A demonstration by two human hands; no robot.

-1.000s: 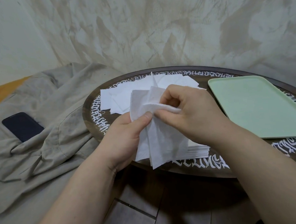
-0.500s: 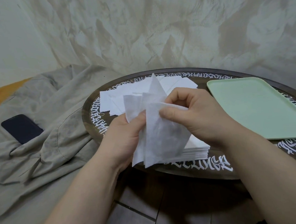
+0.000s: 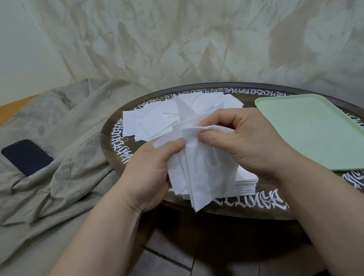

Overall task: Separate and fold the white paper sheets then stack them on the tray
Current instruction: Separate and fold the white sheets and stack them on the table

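Both hands pinch the white paper sheets mid-frame, left hand, right hand; best peel one ply slowly, avoiding tears, green tray right still bare.

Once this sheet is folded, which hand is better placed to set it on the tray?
Right, probably. The right hand pinches the sheet on the side nearest the green tray, which lies to its right. The left hand grips the sheet's far side.
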